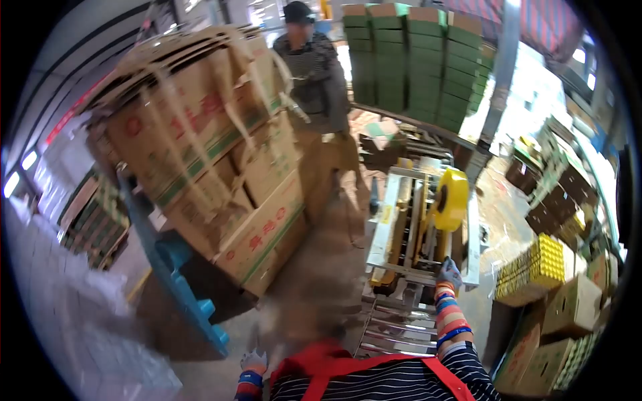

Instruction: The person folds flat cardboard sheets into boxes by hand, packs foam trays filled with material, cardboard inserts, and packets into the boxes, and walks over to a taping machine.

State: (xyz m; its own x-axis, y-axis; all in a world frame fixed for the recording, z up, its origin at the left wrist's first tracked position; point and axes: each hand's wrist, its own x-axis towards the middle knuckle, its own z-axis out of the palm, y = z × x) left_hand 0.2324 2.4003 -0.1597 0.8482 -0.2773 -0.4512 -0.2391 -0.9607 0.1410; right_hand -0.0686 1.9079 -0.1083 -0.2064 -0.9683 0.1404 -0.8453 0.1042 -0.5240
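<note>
My right hand (450,274), in a grey glove with a striped sleeve, is at the near end of a carton taping machine (394,220). Its fingers look closed at the machine's front edge; their exact hold is hidden. A large yellow tape roll (452,199) stands upright on the machine, just beyond that hand. Low on the left, my left hand (254,361), also gloved, hangs over the floor near the blue pallet (175,267). One finger seems stretched forward, and nothing plainly shows in it. Metal rollers (401,327) run from the machine toward my body.
A tall, tilted-looking stack of brown cartons (261,234) fills the left. Behind it stands a person (311,73) in a dark cap. Green boxes (408,67) are piled at the back. Yellow trays (531,271) and open cartons (568,304) stand at the right.
</note>
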